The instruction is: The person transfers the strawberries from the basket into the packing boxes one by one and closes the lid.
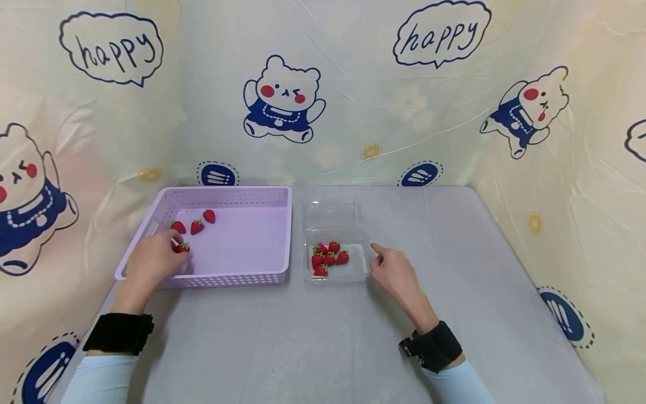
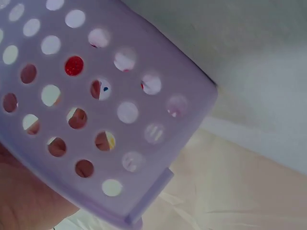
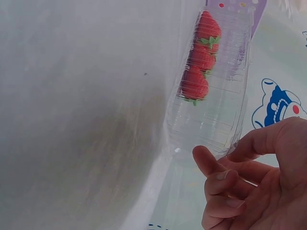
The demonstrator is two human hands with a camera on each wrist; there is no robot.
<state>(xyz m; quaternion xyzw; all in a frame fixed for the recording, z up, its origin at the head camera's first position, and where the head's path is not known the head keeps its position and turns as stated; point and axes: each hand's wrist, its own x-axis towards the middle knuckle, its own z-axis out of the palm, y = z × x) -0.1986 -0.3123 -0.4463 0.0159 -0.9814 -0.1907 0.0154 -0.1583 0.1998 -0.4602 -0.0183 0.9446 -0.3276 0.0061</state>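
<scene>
My left hand (image 1: 153,257) reaches over the left side of a lilac plastic basket (image 1: 252,276) and pinches a strawberry (image 1: 183,248) with green leaves. Beyond its fingers, 3 more strawberries (image 1: 197,226) lie on the basket floor. In the left wrist view the perforated basket wall (image 2: 144,96) hides most of this hand (image 2: 29,196). At the right end of a clear plastic box (image 1: 358,269), my right hand (image 1: 396,275) holds the edge between thumb and fingers. Several strawberries (image 3: 195,84) sit in the box, bunched toward its left side.
The box's clear lid (image 1: 330,213) lies folded back behind it. Basket and box stand side by side on a grey-covered table (image 1: 303,342). A printed curtain (image 1: 353,101) with bears surrounds the table at the back and sides.
</scene>
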